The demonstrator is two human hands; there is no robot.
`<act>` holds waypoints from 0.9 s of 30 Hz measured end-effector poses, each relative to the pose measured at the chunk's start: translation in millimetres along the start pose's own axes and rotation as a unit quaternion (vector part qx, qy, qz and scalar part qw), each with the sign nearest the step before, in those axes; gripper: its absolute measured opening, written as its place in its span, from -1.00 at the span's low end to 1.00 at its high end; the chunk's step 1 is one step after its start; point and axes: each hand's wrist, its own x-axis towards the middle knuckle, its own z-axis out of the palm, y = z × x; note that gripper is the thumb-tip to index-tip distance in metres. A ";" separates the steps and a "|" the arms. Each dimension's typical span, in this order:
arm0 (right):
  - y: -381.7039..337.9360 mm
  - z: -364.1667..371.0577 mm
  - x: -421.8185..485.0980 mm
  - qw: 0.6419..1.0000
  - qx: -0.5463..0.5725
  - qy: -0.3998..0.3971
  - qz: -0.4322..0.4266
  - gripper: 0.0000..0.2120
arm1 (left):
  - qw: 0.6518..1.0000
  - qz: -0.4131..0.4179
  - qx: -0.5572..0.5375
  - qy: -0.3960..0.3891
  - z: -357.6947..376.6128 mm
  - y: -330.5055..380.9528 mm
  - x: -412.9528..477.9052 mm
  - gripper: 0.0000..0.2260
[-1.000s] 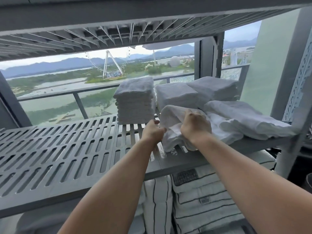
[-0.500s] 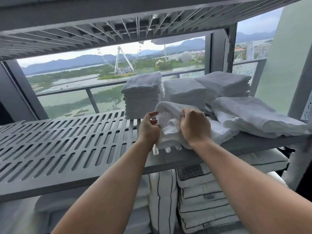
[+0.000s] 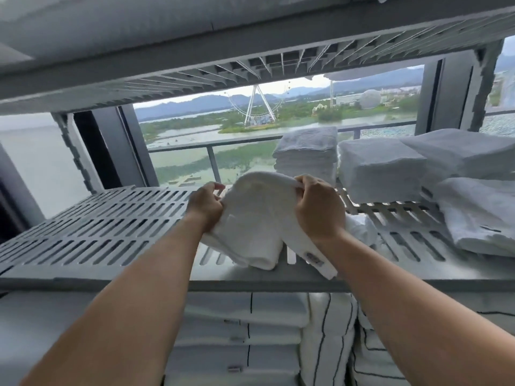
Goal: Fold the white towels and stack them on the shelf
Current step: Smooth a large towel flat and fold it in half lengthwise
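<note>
A crumpled white towel (image 3: 257, 218) hangs between my two hands just above the grey slotted shelf (image 3: 111, 227), its lower end with a small label trailing over the shelf's front edge. My left hand (image 3: 206, 203) grips the towel's left side. My right hand (image 3: 317, 207) grips its upper right edge, fingers curled over the cloth. Behind them stands a stack of folded white towels (image 3: 306, 157), with two more stacks (image 3: 381, 174) to its right.
A loose pile of unfolded white towels (image 3: 482, 218) lies at the shelf's right end. Another shelf (image 3: 250, 51) hangs close overhead. Striped white bedding (image 3: 328, 338) fills the level below. A window with a railing is behind the shelf.
Both hands have pulled the towel up and leftward away from the loose pile, and it now hangs more spread out between them. The camera view has shifted left.
</note>
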 end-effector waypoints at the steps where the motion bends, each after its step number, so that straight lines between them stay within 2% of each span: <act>1: -9.1 8.4 0.6 1.000 0.000 -0.004 -0.009 -0.82 | 1.000 0.007 0.026 0.002 -8.3 -9.9 3.7 -0.69; 6: -57.6 55.9 5.2 0.999 -0.004 -0.023 -0.025 -0.78 | 0.991 0.024 0.122 -0.045 -55.4 -63.3 28.4 -0.81; 9: -89.6 85.8 11.1 0.998 -0.039 -0.024 -0.043 -0.76 | 0.981 0.003 0.178 -0.082 -96.9 -104.3 52.9 -0.87; 14: -146.7 130.1 30.4 0.995 -0.060 -0.025 -0.082 -0.77 | 0.958 0.011 0.261 -0.119 -147.6 -163.0 99.2 -0.73; 17: -172.8 153.2 40.8 0.994 -0.073 -0.051 -0.070 -0.81 | 0.944 0.013 0.301 -0.136 -159.6 -188.8 124.1 -0.74; 21: -186.0 177.3 49.1 0.985 -0.142 -0.053 -0.080 -0.82 | 0.928 0.045 0.358 -0.089 -149.9 -208.9 149.0 -0.73; 23: -184.4 189.3 51.4 0.981 -0.172 -0.057 -0.076 -0.79 | 0.936 0.064 0.342 -0.047 -126.6 -215.8 154.0 -0.71; 27: -173.3 213.3 49.2 0.982 -0.172 -0.044 -0.068 -0.78 | 0.954 0.101 0.282 0.018 -79.5 -235.1 149.2 -0.82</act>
